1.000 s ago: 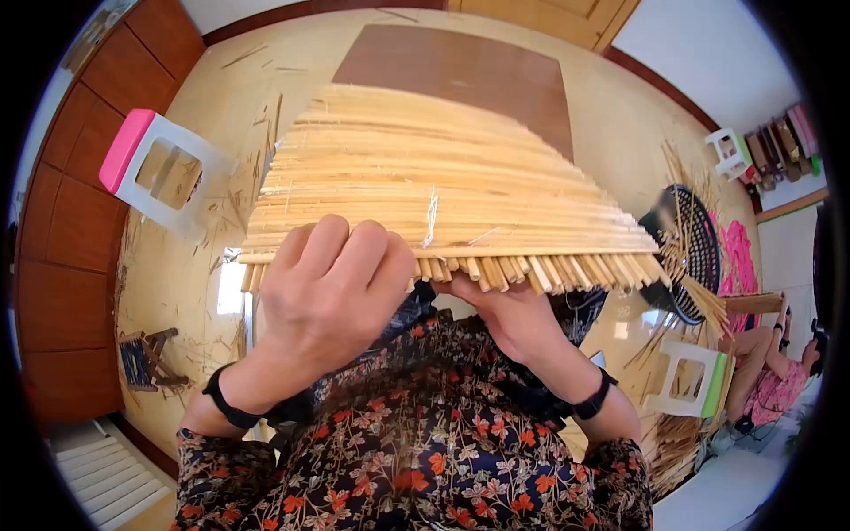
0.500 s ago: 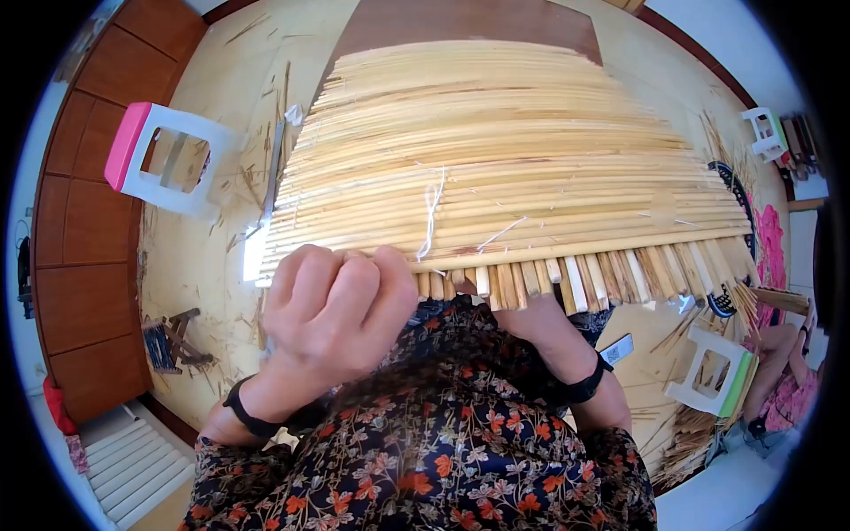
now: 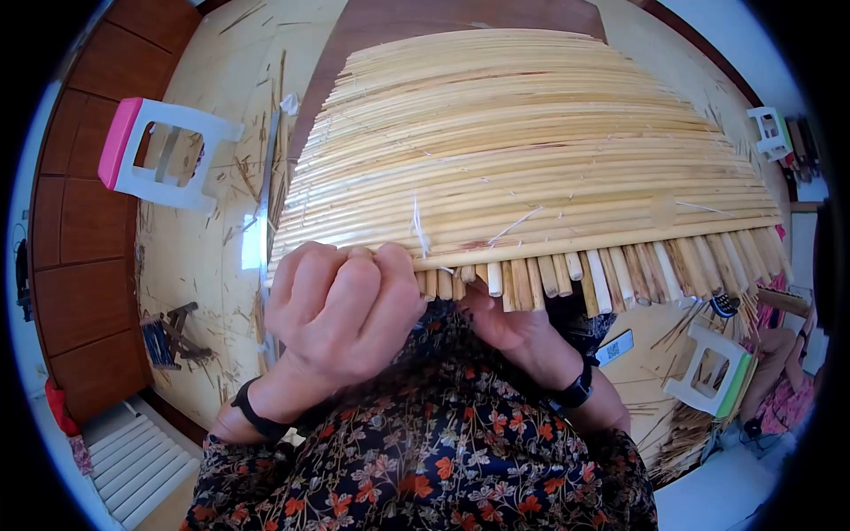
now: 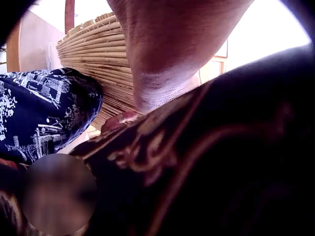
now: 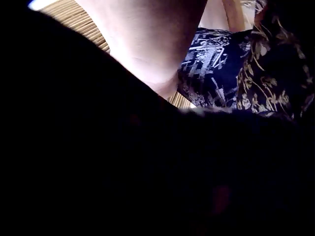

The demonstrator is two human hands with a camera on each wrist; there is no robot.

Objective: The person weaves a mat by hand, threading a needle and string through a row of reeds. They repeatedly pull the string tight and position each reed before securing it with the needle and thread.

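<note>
A wide mat of straw-coloured stalks [image 3: 531,150] is tilted up in front of the person in the head view. Its top layer runs crosswise, and a row of cut stalk ends [image 3: 611,274] from the layer beneath sticks out along the near edge. White thread tails [image 3: 420,228] lie on its surface. The left hand [image 3: 345,305] grips the near edge left of centre, fingers curled over it. Below the stalk ends is the right hand [image 3: 512,326], its fingers mostly hidden behind them; I cannot tell whether they pinch anything. Mat and forearm partly show in both wrist views.
A pink-and-white stool [image 3: 168,155] stands on the left and a green-and-white stool [image 3: 708,367] on the right. A brown board [image 3: 478,16] lies beyond the mat. Loose stalks litter the floor; a phone [image 3: 614,348] shows near the right wrist. Another person [image 3: 784,376] sits far right.
The mat's face has turned more toward the head camera, showing more surface, and reaches farther right. The left hand keeps its grip at the edge; the right hand stays below, shifting slightly.
</note>
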